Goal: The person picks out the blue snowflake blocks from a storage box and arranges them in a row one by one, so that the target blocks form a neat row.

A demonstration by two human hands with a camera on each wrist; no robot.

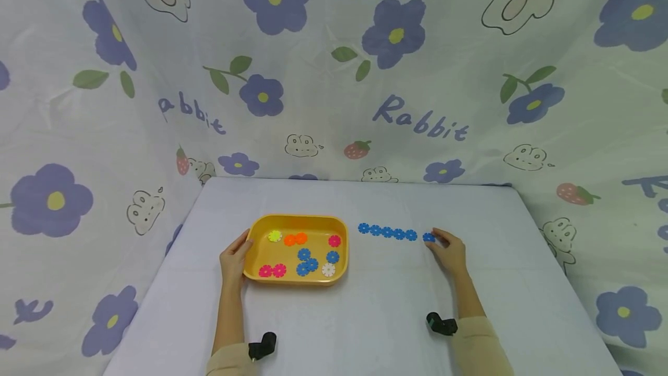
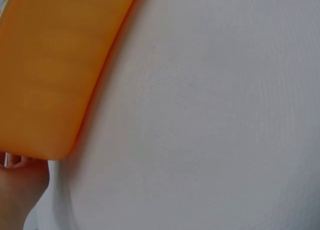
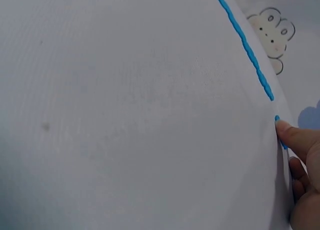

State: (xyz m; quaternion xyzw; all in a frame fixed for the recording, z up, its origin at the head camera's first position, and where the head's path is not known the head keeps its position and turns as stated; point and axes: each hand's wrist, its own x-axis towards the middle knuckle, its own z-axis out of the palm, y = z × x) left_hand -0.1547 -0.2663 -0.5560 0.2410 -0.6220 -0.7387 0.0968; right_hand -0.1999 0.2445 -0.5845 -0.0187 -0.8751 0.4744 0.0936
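Observation:
At the left end of a yellow tray (image 1: 258, 255), my left hand (image 1: 233, 257) grips the rim; in the left wrist view the fingers reach behind the tray's end wall. Several small flower-shaped plastic discs lie inside it, among them blue discs (image 1: 311, 264), pink discs (image 1: 279, 270), orange discs (image 1: 301, 238), a yellow-green disc (image 1: 274, 236) and a white disc (image 1: 328, 270). My right hand (image 1: 451, 251) pinches one blue disc (image 1: 428, 237) between thumb and fingers. That disc is just right of a line of several blue discs (image 1: 387, 232), with a small gap between.
A white cloth covers the table (image 1: 355, 318). Behind it and at both sides hangs a curtain (image 1: 323, 91) printed with flowers and rabbits. Black wrist devices (image 1: 441, 324) show near both forearms.

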